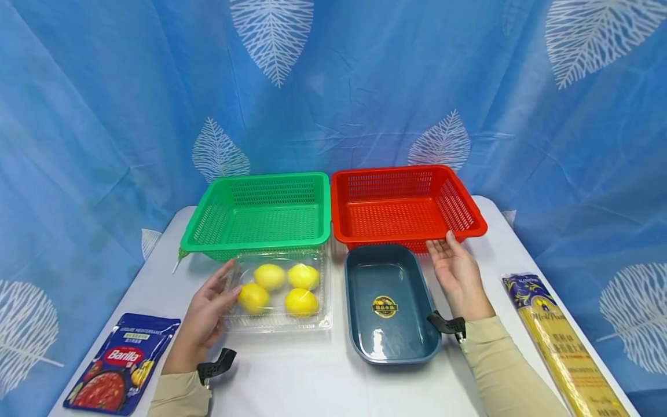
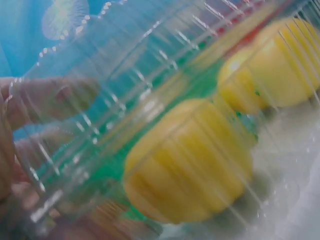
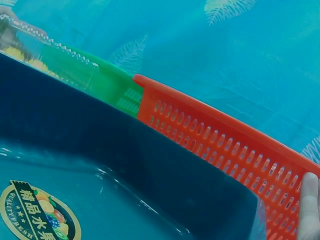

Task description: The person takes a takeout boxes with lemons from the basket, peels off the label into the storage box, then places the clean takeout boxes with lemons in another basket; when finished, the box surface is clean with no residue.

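Note:
In the head view a clear plastic box (image 1: 320, 289) with several lemons (image 1: 301, 302) stands in front of the green basket. My left hand (image 1: 204, 310) is at its left side, fingers loosely extended, thumb near the lid edge. Through the plastic, the left wrist view shows some of its fingers (image 2: 60, 97) and a lemon (image 2: 190, 162); firm contact is unclear. Right of the box lies a dark blue tray (image 1: 385, 341) with a round fruit label. Along its right side my right hand (image 1: 457, 275) is held with relaxed fingers, fingertips near the red basket's front rim.
A green basket (image 1: 205, 226) and a red basket (image 1: 471, 217) stand side by side at the back. At left lies a Barilla sauce pouch (image 1: 122, 365). A spaghetti packet (image 1: 563, 341) is at the right edge. A small green stem (image 1: 180, 255) pokes out beside the green basket.

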The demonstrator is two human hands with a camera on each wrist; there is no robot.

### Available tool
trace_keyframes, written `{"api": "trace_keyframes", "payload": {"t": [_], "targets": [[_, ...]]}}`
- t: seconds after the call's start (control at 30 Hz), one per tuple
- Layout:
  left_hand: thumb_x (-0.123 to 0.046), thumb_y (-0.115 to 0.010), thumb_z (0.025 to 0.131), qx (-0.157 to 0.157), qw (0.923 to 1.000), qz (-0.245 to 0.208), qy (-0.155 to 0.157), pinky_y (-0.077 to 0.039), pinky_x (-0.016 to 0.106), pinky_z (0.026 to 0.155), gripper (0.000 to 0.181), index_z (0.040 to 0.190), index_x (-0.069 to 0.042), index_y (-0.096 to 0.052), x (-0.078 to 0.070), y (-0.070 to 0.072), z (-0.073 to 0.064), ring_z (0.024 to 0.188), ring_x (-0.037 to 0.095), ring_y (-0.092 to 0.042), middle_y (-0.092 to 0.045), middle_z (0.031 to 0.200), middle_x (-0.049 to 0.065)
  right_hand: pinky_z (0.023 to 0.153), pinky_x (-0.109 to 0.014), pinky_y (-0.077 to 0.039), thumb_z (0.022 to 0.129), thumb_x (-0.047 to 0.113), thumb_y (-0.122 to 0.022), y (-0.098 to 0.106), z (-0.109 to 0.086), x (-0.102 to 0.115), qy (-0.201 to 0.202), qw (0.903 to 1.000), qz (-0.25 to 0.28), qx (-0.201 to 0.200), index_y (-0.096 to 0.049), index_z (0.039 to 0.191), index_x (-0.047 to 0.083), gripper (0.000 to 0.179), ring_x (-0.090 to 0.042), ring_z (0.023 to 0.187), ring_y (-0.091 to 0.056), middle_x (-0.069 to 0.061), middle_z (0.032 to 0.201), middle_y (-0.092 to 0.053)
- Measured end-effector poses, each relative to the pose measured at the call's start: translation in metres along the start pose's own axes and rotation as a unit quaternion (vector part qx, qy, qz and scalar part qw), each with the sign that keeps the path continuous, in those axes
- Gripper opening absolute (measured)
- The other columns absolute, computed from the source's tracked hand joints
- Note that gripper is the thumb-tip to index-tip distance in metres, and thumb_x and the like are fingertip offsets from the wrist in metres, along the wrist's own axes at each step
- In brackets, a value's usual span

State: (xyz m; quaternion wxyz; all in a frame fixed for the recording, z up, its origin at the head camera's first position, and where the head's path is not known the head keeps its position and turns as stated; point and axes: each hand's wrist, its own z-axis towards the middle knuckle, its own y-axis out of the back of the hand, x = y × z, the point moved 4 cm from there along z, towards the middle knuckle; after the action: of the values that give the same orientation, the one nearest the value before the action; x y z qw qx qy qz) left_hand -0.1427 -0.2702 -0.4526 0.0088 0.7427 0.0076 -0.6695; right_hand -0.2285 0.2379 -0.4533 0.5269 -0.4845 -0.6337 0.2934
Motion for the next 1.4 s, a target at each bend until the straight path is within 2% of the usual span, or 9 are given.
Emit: {"api": "trace_keyframes", "payload": {"t": [0.17, 0.23, 0.33, 0.4, 0.47, 0.9, 1.07, 1.13, 1.4], "targets": [[-0.017, -0.070, 0.105, -0.004, 0.9998, -0.017, 0.009, -0.030, 0.017, 0.037, 0.067, 0.164, -0.025, -0.041, -0.003, 0.004, -0.004, 0.048, 0.005, -0.038, -0.010, 0.171, 0.020, 0.103, -0.033, -0.051, 0.101, 0.006, -0.068, 0.000, -0.001, -0.001, 0.002, 1.0000, -0.005, -0.002, -0.038, 0.147, 0.013, 0.056, -0.019, 0.130, -0.047, -0.008, 0.133, -0.049], [-0.016, -0.070, 0.105, -0.008, 0.9997, -0.023, 0.007, -0.030, 0.017, 0.037, 0.066, 0.164, -0.024, -0.042, -0.004, 0.005, -0.005, 0.056, 0.002, -0.052, -0.009, 0.171, 0.020, 0.103, -0.033, -0.051, 0.101, 0.007, -0.068, 0.000, -0.001, -0.001, 0.005, 0.9999, -0.010, 0.000, -0.037, 0.148, 0.013, 0.057, -0.019, 0.131, -0.047, -0.008, 0.135, -0.048], [-0.014, -0.068, 0.106, -0.011, 0.9994, -0.033, -0.003, -0.032, 0.015, 0.038, 0.064, 0.164, -0.021, -0.042, -0.006, 0.007, -0.007, 0.088, 0.004, -0.070, -0.008, 0.172, 0.021, 0.103, -0.033, -0.051, 0.101, 0.007, -0.068, 0.000, -0.001, 0.000, 0.007, 0.9999, -0.013, 0.001, -0.038, 0.148, 0.013, 0.056, -0.019, 0.130, -0.049, -0.008, 0.136, -0.048], [-0.014, -0.067, 0.106, -0.011, 0.9994, -0.034, -0.006, -0.032, 0.015, 0.038, 0.064, 0.164, -0.020, -0.042, -0.008, 0.008, -0.008, 0.107, 0.009, -0.070, -0.006, 0.171, 0.022, 0.103, -0.033, -0.051, 0.101, 0.007, -0.068, 0.000, 0.000, 0.000, 0.007, 0.9999, -0.011, 0.000, -0.039, 0.147, 0.013, 0.055, -0.019, 0.128, -0.050, -0.009, 0.134, -0.050], [-0.014, -0.067, 0.106, -0.008, 0.9994, -0.032, -0.008, -0.032, 0.014, 0.038, 0.063, 0.164, -0.020, -0.042, -0.010, 0.008, -0.009, 0.112, 0.010, -0.069, -0.005, 0.171, 0.023, 0.102, -0.034, -0.052, 0.101, 0.006, -0.069, 0.000, 0.000, 0.000, 0.007, 0.9999, -0.008, -0.004, -0.040, 0.146, 0.012, 0.054, -0.019, 0.126, -0.051, -0.009, 0.132, -0.051], [-0.011, -0.064, 0.108, 0.021, 0.9987, -0.041, -0.022, -0.031, 0.014, 0.037, 0.061, 0.164, -0.019, -0.042, -0.031, 0.012, -0.022, 0.114, 0.011, -0.068, 0.000, 0.170, 0.029, 0.101, -0.034, -0.053, 0.099, 0.006, -0.071, 0.002, 0.001, 0.001, 0.010, 0.9998, -0.010, -0.011, -0.041, 0.146, 0.012, 0.055, -0.020, 0.125, -0.052, -0.009, 0.128, -0.054], [-0.009, -0.061, 0.108, 0.029, 0.9982, -0.032, -0.041, -0.032, 0.015, 0.037, 0.060, 0.164, -0.019, -0.042, -0.045, 0.009, -0.027, 0.110, 0.011, -0.069, -0.009, 0.168, 0.029, 0.101, -0.034, -0.053, 0.099, 0.006, -0.071, 0.002, 0.001, 0.000, 0.008, 0.9999, -0.009, -0.010, -0.041, 0.146, 0.013, 0.056, -0.020, 0.123, -0.053, -0.009, 0.129, -0.054], [-0.009, -0.062, 0.108, 0.031, 0.9978, -0.037, -0.045, -0.040, 0.014, 0.042, 0.061, 0.164, -0.020, -0.041, -0.052, 0.006, -0.026, 0.107, 0.012, -0.069, -0.015, 0.165, 0.028, 0.102, -0.034, -0.052, 0.100, 0.006, -0.071, 0.002, 0.001, 0.001, 0.010, 0.9999, -0.011, -0.005, -0.040, 0.146, 0.013, 0.056, -0.020, 0.124, -0.053, -0.009, 0.130, -0.053], [-0.008, -0.061, 0.108, 0.038, 0.9948, -0.062, -0.070, -0.050, 0.014, 0.052, 0.061, 0.165, -0.019, -0.040, -0.079, -0.009, -0.018, 0.086, 0.006, -0.066, -0.018, 0.164, 0.025, 0.103, -0.034, -0.051, 0.100, 0.006, -0.070, 0.002, 0.001, 0.001, 0.009, 0.9999, -0.009, -0.002, -0.040, 0.145, 0.012, 0.055, -0.020, 0.121, -0.054, -0.009, 0.130, -0.052]]}}
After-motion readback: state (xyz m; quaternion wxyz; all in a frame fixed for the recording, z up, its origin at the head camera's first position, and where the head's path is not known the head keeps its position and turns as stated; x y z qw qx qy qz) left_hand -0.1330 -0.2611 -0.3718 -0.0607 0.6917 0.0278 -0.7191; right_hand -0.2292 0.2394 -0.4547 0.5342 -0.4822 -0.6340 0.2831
